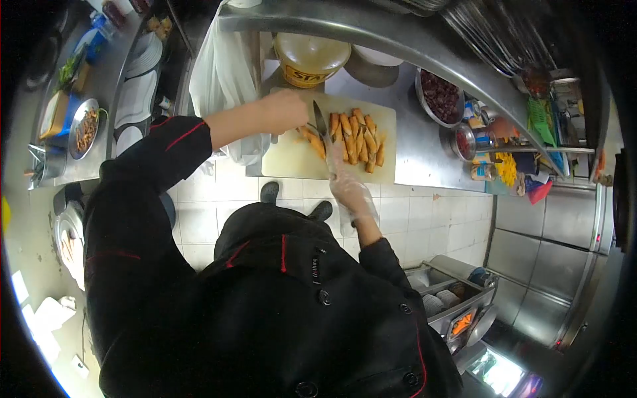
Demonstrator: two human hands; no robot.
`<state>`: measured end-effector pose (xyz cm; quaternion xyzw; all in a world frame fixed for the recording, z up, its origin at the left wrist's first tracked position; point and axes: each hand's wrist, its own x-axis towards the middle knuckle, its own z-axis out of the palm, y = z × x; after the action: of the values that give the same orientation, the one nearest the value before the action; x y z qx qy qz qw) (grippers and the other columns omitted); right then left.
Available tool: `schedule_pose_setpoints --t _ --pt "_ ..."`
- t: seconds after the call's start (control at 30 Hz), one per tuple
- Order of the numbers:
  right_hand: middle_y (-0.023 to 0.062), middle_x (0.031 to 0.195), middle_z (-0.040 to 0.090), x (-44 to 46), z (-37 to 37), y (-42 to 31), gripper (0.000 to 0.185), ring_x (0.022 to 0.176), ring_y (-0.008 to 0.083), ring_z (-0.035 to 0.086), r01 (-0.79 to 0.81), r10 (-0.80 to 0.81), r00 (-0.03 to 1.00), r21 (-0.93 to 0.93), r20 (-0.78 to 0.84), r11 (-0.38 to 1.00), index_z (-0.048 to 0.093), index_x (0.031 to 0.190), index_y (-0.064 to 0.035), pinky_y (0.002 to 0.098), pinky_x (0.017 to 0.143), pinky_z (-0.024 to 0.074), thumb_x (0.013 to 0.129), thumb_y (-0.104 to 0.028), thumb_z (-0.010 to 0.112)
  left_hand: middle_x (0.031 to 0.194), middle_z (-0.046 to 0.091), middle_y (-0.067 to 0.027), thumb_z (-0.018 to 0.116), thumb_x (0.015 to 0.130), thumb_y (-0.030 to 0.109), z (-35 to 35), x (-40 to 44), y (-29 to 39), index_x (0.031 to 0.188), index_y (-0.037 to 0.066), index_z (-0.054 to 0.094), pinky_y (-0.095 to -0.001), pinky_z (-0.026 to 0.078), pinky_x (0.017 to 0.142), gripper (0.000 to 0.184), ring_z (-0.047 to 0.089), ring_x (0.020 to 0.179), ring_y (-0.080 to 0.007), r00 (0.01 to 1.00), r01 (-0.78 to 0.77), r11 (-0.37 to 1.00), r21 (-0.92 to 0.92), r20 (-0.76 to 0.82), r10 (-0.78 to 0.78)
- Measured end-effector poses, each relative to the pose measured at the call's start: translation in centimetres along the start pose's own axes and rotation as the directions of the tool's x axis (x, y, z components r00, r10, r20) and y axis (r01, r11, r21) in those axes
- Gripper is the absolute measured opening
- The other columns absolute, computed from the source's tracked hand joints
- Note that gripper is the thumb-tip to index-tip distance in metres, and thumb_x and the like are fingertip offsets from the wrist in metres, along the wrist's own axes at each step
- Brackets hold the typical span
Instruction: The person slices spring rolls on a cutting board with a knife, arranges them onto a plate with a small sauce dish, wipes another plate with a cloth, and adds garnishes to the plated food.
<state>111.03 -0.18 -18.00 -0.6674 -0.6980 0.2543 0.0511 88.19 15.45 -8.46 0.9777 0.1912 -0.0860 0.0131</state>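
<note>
My right hand [353,196], in a clear plastic glove, is wrapped around a knife [321,123] whose blade points away from me over the board. The bare left hand [286,113] is closed near the blade; a thin dark piece sticks out of it, too small to name. Just below that hand, a fried spring roll [312,142] lies left of the blade. To the right of the knife, several golden-brown spring rolls [358,138] lie close together on the white cutting board [285,158]. The knife handle is hidden in my glove.
A yellow-labelled tub [312,58] stands behind the board, beside a hanging white plastic bag [222,86]. Farther right are a bowl of dark red food [439,98] and a smaller bowl [463,142]. A steel shelf edge [371,40] runs overhead.
</note>
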Motion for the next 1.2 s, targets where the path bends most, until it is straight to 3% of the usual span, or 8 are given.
schedule_pose_setpoints --t 0.23,0.53,0.67,0.77,0.97,1.03,1.1,1.2 --pt "0.0257 0.071 0.061 -3.8 -4.7 -3.2 0.073 0.067 0.0440 0.059 -0.097 0.100 0.994 -0.055 0.048 0.994 0.004 0.145 -0.0170 0.0524 0.061 0.0440 0.089 -0.020 0.050 0.072 0.064 -0.0176 0.061 0.061 0.000 -1.1 -2.3 -1.1 0.072 0.001 0.065 -0.0432 0.052 0.066 0.012 0.064 0.073 -0.0354 0.996 0.070 0.995 -0.076 -0.045 -0.073" --pt "0.0242 0.072 0.062 -5.3 -2.2 -4.4 0.063 0.066 0.0429 0.060 -0.189 0.174 0.970 0.075 0.167 0.979 0.016 0.139 -0.0139 0.0530 0.059 0.0450 0.087 -0.024 0.051 0.070 0.063 -0.0179 0.061 0.060 0.004 -0.4 -1.7 -1.2 0.067 0.001 0.064 -0.0432 0.052 0.065 0.009 0.063 0.070 -0.0360 0.999 0.018 0.994 -0.110 -0.049 -0.023" --pt "0.0248 0.071 0.062 -5.1 -2.0 -5.0 0.073 0.067 0.0410 0.061 -0.073 0.085 0.983 -0.076 0.162 0.994 0.002 0.145 -0.0129 0.0501 0.059 0.0454 0.090 -0.020 0.049 0.069 0.062 -0.0186 0.061 0.061 0.005 -0.1 -1.2 -1.4 0.066 0.001 0.065 -0.0429 0.052 0.064 0.008 0.063 0.070 -0.0357 0.999 0.026 0.989 -0.143 -0.026 -0.030" --pt "0.0164 0.070 0.064 -4.9 -1.1 -4.6 0.068 0.061 0.0293 0.063 -0.002 0.058 0.982 -0.294 0.181 0.956 0.005 0.143 0.0006 0.0381 0.052 0.0481 0.091 -0.015 0.046 0.067 0.062 -0.0185 0.061 0.062 0.005 -0.8 -1.2 -1.3 0.066 0.002 0.065 -0.0430 0.052 0.064 0.007 0.064 0.070 -0.0352 0.998 -0.025 0.985 -0.170 -0.065 0.014" --pt "0.0155 0.068 0.063 -0.2 3.0 -4.3 0.068 0.059 0.0295 0.062 -0.151 0.185 0.973 -0.229 0.136 0.962 0.010 0.142 0.0012 0.0400 0.051 0.0477 0.085 -0.009 0.046 0.067 0.062 -0.0174 0.060 0.065 0.004 -1.1 -1.1 -1.1 0.065 0.003 0.066 -0.0415 0.053 0.062 0.006 0.064 0.069 -0.0350 0.994 -0.039 0.978 -0.203 -0.104 0.018" --pt "0.0222 0.072 0.062 2.3 4.2 -2.2 0.070 0.064 0.0374 0.061 0.139 -0.122 0.990 -0.340 0.070 0.930 0.007 0.143 -0.0036 0.0448 0.057 0.0478 0.086 -0.010 0.047 0.067 0.062 -0.0170 0.059 0.065 0.004 -0.4 -0.9 -1.1 0.064 0.003 0.065 -0.0413 0.053 0.062 0.006 0.064 0.070 -0.0349 0.994 -0.030 0.984 -0.178 -0.113 0.010" --pt "0.0246 0.073 0.062 1.7 5.1 -1.4 0.071 0.067 0.0395 0.061 0.159 -0.160 0.987 -0.282 0.019 0.946 0.006 0.144 -0.0072 0.0472 0.060 0.0476 0.086 -0.009 0.047 0.067 0.063 -0.0164 0.059 0.066 0.004 -0.1 -1.0 -1.0 0.065 0.003 0.065 -0.0410 0.053 0.061 0.006 0.064 0.070 -0.0346 0.998 -0.039 0.990 -0.136 -0.063 0.031" --pt "0.0233 0.074 0.062 -0.7 1.3 -4.5 0.071 0.070 0.0372 0.062 -0.102 0.108 0.990 -0.070 0.087 0.992 0.007 0.145 -0.0100 0.0476 0.061 0.0467 0.086 -0.009 0.046 0.070 0.063 -0.0157 0.058 0.067 0.004 -1.1 -1.2 -1.9 0.068 0.003 0.065 -0.0405 0.052 0.062 0.008 0.064 0.071 -0.0342 1.000 -0.029 0.995 -0.096 -0.001 0.029"
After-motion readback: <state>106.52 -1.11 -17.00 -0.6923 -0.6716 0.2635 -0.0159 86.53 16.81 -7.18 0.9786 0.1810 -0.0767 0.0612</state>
